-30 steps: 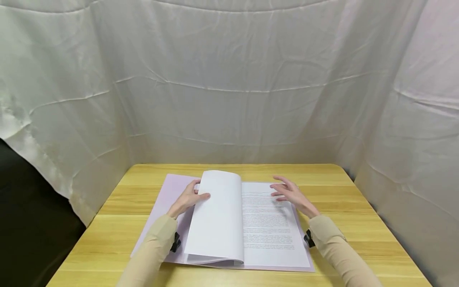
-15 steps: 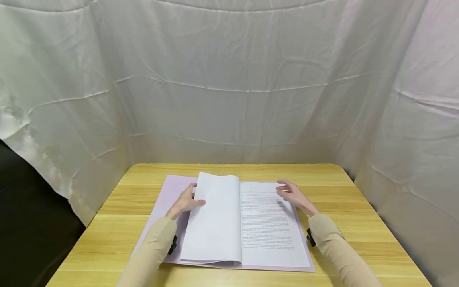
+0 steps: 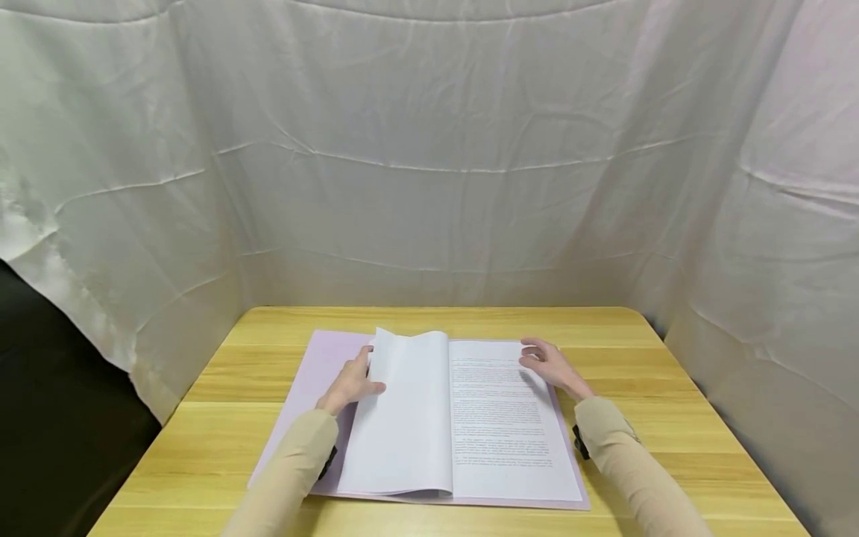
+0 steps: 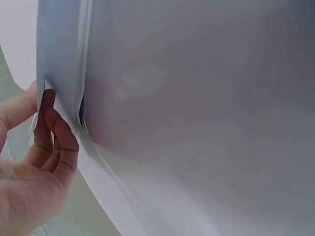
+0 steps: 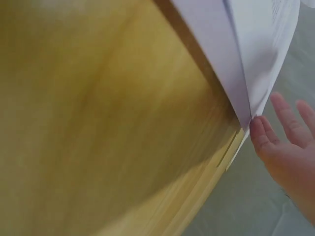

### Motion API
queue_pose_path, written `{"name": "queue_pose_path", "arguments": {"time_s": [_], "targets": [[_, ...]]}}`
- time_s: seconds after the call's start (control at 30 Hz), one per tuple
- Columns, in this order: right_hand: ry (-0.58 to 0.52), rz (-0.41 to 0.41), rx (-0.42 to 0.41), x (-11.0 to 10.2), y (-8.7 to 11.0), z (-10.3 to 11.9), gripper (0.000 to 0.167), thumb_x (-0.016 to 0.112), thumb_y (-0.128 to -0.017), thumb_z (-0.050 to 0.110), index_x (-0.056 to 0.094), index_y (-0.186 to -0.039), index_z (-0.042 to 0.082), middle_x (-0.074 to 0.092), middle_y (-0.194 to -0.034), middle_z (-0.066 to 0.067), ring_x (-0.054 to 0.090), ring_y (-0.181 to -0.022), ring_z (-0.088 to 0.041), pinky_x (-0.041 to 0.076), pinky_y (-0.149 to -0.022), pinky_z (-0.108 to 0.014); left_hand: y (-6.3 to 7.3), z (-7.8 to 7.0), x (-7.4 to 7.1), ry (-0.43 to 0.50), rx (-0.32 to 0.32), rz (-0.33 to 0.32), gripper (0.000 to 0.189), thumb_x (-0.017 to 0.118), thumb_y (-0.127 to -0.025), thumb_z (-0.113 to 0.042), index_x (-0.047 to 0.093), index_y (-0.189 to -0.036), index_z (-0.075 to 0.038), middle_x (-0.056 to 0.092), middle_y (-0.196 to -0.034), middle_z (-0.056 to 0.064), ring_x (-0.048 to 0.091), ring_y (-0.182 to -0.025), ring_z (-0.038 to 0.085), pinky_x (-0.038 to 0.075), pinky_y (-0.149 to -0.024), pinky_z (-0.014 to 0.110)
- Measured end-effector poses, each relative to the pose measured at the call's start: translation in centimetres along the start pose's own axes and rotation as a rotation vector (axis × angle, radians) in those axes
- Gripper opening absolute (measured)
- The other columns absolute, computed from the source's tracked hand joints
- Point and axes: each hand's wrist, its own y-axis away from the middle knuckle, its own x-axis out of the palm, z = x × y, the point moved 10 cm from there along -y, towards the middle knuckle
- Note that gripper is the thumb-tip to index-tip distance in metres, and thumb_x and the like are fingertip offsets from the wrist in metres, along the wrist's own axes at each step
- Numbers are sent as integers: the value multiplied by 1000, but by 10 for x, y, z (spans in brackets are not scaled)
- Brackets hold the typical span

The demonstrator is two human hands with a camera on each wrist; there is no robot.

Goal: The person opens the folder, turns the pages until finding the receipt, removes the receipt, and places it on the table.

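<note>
A lilac folder [image 3: 321,373] lies spread on the table, with white paper sheets inside. Blank turned sheets [image 3: 406,418] bow over its left half, their upper left corner lifted. My left hand [image 3: 350,384] pinches their left edge, the thumb on top and the other fingers behind; in the left wrist view that left hand [image 4: 44,162] has the paper between thumb and fingers. On the right half lies a printed page [image 3: 499,418]. My right hand [image 3: 549,365] hovers with bent fingers at its upper right edge; in the right wrist view the right hand's fingertips [image 5: 257,129] are by the folder's corner.
The wooden table [image 3: 671,418] has a light yellow grain and rounded far corners. A pale grey curtain [image 3: 470,186] surrounds it at the back and sides. Something black [image 3: 60,418] shows at the lower left.
The turned sheets have come down flatter toward the left, and their top corner now curls up. My left hand sank slightly with them. My right hand moved a little right, its fingers closer together.
</note>
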Motion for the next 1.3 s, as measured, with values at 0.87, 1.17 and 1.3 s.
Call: {"name": "queue_pose_path", "arguments": {"time_s": [0.87, 1.17, 1.3], "targets": [[93, 0, 76, -4, -15, -16, 67, 66, -94, 13, 35, -150, -9, 33, -154, -37, 36, -140, -57, 33, -117, -64, -1, 6, 11, -101, 14, -19, 84, 79, -83, -7, 33, -153, 3, 33, -156, 35, 28, -146, 54, 25, -122, 63], [66, 6, 96, -5, -19, -19, 71, 69, -92, 10, 33, -150, -10, 32, -153, -40, 34, -141, -57, 31, -119, -64, -2, -1, 12, -218, 84, -42, 79, 80, -82, -10, 40, -148, 5, 43, -149, 28, 41, -139, 47, 35, -117, 60], [55, 19, 109, -4, -18, -21, 74, 69, -91, 11, 31, -151, -10, 32, -153, -40, 34, -142, -56, 31, -119, -64, -2, -3, 17, -172, 107, 3, 75, 75, -85, -5, 38, -149, 4, 39, -155, 27, 37, -144, 47, 30, -121, 60]]}}
